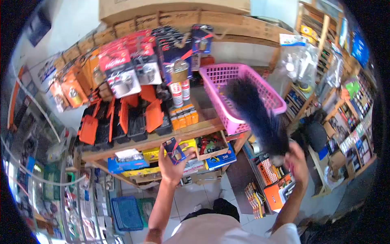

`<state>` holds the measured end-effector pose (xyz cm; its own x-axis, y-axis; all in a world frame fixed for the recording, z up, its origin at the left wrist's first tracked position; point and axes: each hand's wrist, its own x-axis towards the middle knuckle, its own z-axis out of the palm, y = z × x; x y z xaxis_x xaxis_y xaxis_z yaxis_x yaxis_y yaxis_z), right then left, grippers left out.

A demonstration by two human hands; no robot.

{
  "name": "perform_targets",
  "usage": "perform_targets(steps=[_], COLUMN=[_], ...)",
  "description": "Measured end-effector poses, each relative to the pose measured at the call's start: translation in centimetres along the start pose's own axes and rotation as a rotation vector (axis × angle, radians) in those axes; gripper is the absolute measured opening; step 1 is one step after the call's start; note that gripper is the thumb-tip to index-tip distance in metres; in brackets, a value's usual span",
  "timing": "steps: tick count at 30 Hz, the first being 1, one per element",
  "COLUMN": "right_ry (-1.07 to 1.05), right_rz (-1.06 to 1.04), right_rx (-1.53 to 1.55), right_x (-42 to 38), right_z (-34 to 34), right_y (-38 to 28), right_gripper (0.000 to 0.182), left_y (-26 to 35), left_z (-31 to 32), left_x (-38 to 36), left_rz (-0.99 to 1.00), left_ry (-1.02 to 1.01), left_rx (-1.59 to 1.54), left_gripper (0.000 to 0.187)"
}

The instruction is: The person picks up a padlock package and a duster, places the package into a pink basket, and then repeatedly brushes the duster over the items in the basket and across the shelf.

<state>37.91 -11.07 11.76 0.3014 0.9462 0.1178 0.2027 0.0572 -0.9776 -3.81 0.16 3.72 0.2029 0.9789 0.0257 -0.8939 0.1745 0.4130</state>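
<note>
My left hand [172, 167] is wrapped around a small padlock pack [174, 152], a dark blue card with a padlock on its front, held in front of the shelf edge. My right hand [297, 163] grips the handle end of a dark feather duster [264, 116]. The duster's blurred bristles reach up over the pink plastic basket [278, 106] and hide part of its inside. Similar dark blue packs [172, 44] hang above the shelf, one showing a brass padlock at its front. Beside them hang red and white carded packs [122, 75].
Black bins with orange flaps [154, 116] line the wooden shelf [211, 125], next to small orange boxes [185, 116] and two white tubes [176, 94]. Below are a cardboard box [213, 152] and a blue 3M box [221, 157]. A blue crate [126, 213] stands on the tiled floor.
</note>
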Motion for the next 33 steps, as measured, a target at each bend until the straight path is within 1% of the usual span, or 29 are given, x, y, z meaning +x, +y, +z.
perform_targets(steps=[1, 3, 4, 5, 6, 7, 8, 10, 11, 12, 13, 14, 15, 16, 17, 18, 19, 20, 21, 22, 23, 25, 26, 27, 28, 29, 30, 31, 33], right_ry=[-0.086, -0.120, -0.218, -0.310, -0.401, -0.440, -0.477, -0.331, -0.323, -0.471, -0.623, -0.568, -0.568, -0.445, -0.326, -0.417, -0.428, -0.539, -0.647, -0.542, -0.548, -0.424, -0.518, -0.526, -0.587, -0.645, -0.572, -0.577, -0.489], right_rz=[0.083, 0.006, 0.095, 0.071, 0.044, -0.021, -0.087, 0.024, 0.032, -0.014, -0.064, -0.053, -0.062, 0.010, 0.086, 0.052, 0.049, 0.063, 0.078, -0.004, -0.005, 0.014, -0.020, -0.029, 0.026, 0.083, 0.021, 0.021, -0.018], right_rx=[-0.040, -0.159, -0.215, -0.245, -0.272, -0.272, -0.270, -0.122, -0.122, -0.164, -0.207, -0.226, -0.221, -0.171, -0.123, -0.198, -0.204, -0.236, -0.265, -0.211, -0.211, -0.148, -0.228, -0.228, -0.202, -0.176, -0.146, -0.148, -0.091], right_x=[-2.4, -5.4, -7.2, -8.5, -9.7, -10.3, -10.9, -11.7, -12.1, -12.2, -12.1, -12.3, -12.3, -12.2, -12.1, -11.9, -11.7, -11.5, -11.5, -11.6, -11.3, -11.0, -10.9, -10.6, -10.4, -10.2, -10.0, -9.9, -9.9], right_z=[0.2, 2.2, 3.7, 6.2, 8.8, 10.3, 11.8, 12.9, 13.0, 13.1, 13.1, 13.2, 13.3, 13.4, 13.3, 13.0, 12.9, 13.3, 13.5, 13.6, 13.7, 13.8, 13.5, 13.6, 13.8, 14.1, 14.3, 14.6, 15.1], right_y=[0.1, 5.7, 7.4, 7.0, 6.6, 6.4, 6.2, 8.8, 8.3, 7.3, 6.7, 7.3, 8.0, 8.6, 8.6, 8.3, 7.6, 6.0, 5.3, 7.1, 8.4, 9.9, 9.1, 8.5, 8.0, 7.8, 7.8, 8.3, 9.4], right_gripper=[0.041, 0.037, 0.036, 0.036, 0.037, 0.038, 0.039, 0.039, 0.039, 0.040, 0.041, 0.040, 0.040, 0.040, 0.040, 0.038, 0.038, 0.036, 0.034, 0.033, 0.033, 0.034, 0.034, 0.034, 0.034, 0.033, 0.035, 0.035, 0.027], left_y=[-0.2, -0.4, -0.6, -0.9, -1.3, -1.6, -1.9, -2.8, -3.1, -3.2, -3.2, -3.0, -2.8, -2.6, -2.5, -2.3, -2.3, -2.3, -2.4, -2.4, -2.4, -2.0, -1.8, -1.8, -2.2, -1.8, -1.4, -1.0, -0.5], left_z=[0.1, -0.1, -0.5, -0.5, 2.1, 1.8, 1.7, 1.1, 0.9, 0.8, 0.8, 0.3, -0.1, -0.4, -0.2, 0.6, -0.2, -2.0, -2.7, -3.5, -4.2, -0.9, -0.5, -2.1, -4.3, -3.6, -2.9, -2.2, -0.8], left_x=[0.1, -0.2, -0.4, -0.1, -0.1, -0.5, -0.6, -0.7, -0.7, -0.7, -1.1, -1.3, -1.1, -1.0, -1.0, -1.3, -1.2, -1.0, -0.9, -0.8, -0.8, -1.7, -1.7, -2.3, -1.6, -2.0, -2.3, -2.6, -2.7], left_rz=[0.040, 0.063, 0.016, -0.036, -0.020, -0.094, -0.125, -0.170, -0.128, -0.079, 0.006, -0.024, -0.013, -0.006, 0.043, 0.034, 0.044, -0.010, -0.013, -0.015, -0.015, 0.100, 0.091, 0.089, 0.071, 0.083, 0.090, 0.094, 0.123], left_ry=[0.038, 0.049, -0.009, -0.078, 0.038, -0.154, -0.144, -0.129, -0.084, -0.042, -0.501, -0.479, -0.335, -0.191, 0.083, 0.085, 0.090, -0.143, -0.216, -0.289, -0.362, 0.078, 0.067, -0.231, -0.150, -0.203, -0.257, -0.313, -0.014], left_rx=[0.015, 0.043, -0.031, -0.100, -0.116, -0.137, -0.174, -0.214, -0.135, -0.055, -0.113, -0.138, -0.107, -0.073, 0.009, -0.017, -0.022, -0.081, -0.057, -0.032, -0.007, -0.085, -0.146, -0.165, 0.053, -0.021, -0.095, -0.169, -0.082], left_gripper=[0.069, 0.068, 0.066, 0.064, 0.063, 0.065, 0.065, 0.066, 0.066, 0.067, 0.062, 0.064, 0.067, 0.069, 0.073, 0.072, 0.072, 0.064, 0.062, 0.059, 0.057, 0.060, 0.058, 0.056, 0.059, 0.060, 0.062, 0.063, 0.064])
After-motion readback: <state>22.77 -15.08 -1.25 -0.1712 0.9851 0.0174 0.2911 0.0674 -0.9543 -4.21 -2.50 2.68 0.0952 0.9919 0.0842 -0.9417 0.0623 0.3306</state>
